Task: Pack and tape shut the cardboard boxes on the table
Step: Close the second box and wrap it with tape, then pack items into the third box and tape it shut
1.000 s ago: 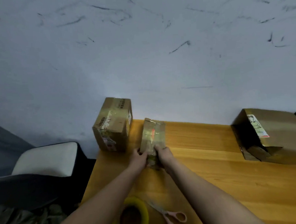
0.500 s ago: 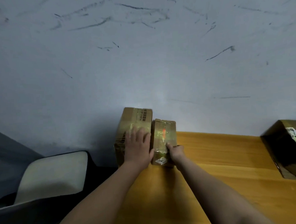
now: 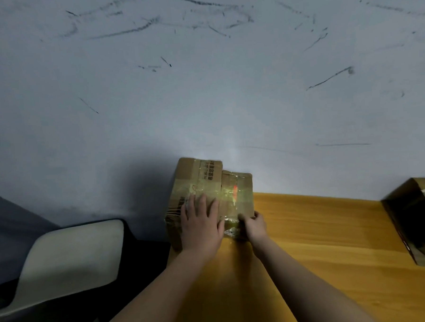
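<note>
Two taped cardboard boxes stand side by side at the table's far left corner, against the wall. The larger box [image 3: 195, 181] has printed tape across its top. My left hand [image 3: 201, 225] lies flat on it with straight fingers. The smaller box [image 3: 237, 191], shiny with clear tape and marked with a red patch, touches its right side. My right hand [image 3: 253, 224] grips the smaller box's near right corner, fingers curled round the edge. A third, bigger open box [image 3: 416, 221] lies on its side at the right edge.
The orange wooden table [image 3: 321, 241] runs along a scuffed white wall [image 3: 202, 87]. A dark chair with a pale cushion [image 3: 71, 257] stands left of the table, below the larger box's overhanging corner.
The smaller box was pushed away from me and left until it met the larger box. My left hand went from the smaller box onto the larger one. The tape roll and scissors left the view.
</note>
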### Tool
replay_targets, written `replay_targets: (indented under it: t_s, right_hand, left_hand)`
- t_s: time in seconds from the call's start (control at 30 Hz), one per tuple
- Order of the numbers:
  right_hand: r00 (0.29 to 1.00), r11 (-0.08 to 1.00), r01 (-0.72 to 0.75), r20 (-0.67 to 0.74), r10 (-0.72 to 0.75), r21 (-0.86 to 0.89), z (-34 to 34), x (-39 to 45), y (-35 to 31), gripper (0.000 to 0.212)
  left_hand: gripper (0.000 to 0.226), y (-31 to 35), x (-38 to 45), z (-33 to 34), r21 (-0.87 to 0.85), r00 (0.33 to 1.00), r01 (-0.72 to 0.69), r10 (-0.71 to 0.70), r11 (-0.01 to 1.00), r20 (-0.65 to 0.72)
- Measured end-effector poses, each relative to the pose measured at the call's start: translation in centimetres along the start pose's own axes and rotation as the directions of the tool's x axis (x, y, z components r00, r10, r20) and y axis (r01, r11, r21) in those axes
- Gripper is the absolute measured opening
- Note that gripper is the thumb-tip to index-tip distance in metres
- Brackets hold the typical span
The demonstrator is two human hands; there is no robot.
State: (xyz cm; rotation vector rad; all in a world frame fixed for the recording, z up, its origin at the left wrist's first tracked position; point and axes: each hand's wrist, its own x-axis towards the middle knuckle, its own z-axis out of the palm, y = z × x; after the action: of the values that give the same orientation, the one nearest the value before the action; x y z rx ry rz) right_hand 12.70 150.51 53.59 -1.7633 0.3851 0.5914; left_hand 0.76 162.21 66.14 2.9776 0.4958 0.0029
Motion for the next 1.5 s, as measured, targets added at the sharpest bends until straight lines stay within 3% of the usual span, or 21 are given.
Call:
replay_targets:
  t_s: [0.17,0.27,0.37,0.53,0.73,0.9,1.13,1.4,1.5]
  right_hand:
    - [1.000,0.996,0.019,0.004,-0.019,-0.089,-0.1,-2.2,-1.6,0.077]
    - [0.998,0.987,0.042,-0.043,-0.049,-0.157,-0.9,-4.0,-2.8,0.075]
    - [0.988,0.976,0.093,-0.100,-0.115,-0.197,-2.2,-5.7,-3.9,0.065]
    - [0.947,0.907,0.236,-0.126,-0.296,-0.349,-6.2,-8.9,-5.5,0.029]
    - [0.907,0.770,0.297,-0.086,-0.413,-0.565,-12.9,-11.9,-7.4,0.020]
    - [0.869,0.684,0.262,-0.142,-0.474,-0.681,-22.1,-12.2,-7.4,0.023]
    - [0.845,0.680,0.203,-0.225,-0.485,-0.705,-37.6,-9.0,-5.1,0.024]
    - [0.775,0.533,0.313,-0.113,-0.621,-0.786,-55.1,-4.5,-2.2,0.029]
    - [0.788,0.503,0.245,-0.133,-0.602,-0.829,-60.3,-3.4,-2.2,0.041]
  left_hand:
    - [0.061,0.1,0.0,-0.2,-0.025,0.999,0.011,-0.011,1.000,0.034]
    - [0.058,0.5,0.1,-1.0,-0.064,0.999,0.014,-0.011,0.998,0.040]
    - [0.047,1.1,0.1,-2.3,-0.066,0.998,-0.054,0.052,0.996,-0.037]
    - [0.035,3.6,-0.1,-5.3,-0.185,0.973,-0.192,0.163,0.964,-0.160]
    - [0.025,9.6,0.3,-7.3,-0.217,0.994,-0.107,0.105,0.970,-0.023]
    - [0.029,17.3,1.0,-6.8,-0.289,0.979,-0.118,0.160,0.950,0.124]
    - [0.041,32.5,1.4,-4.3,-0.291,0.943,-0.173,0.244,0.941,0.228]
    - [0.064,51.4,0.6,2.0,-0.442,0.923,0.104,0.079,0.891,0.376]
    - [0.071,56.1,0.2,3.0,-0.429,0.895,0.175,0.039,0.887,0.445]
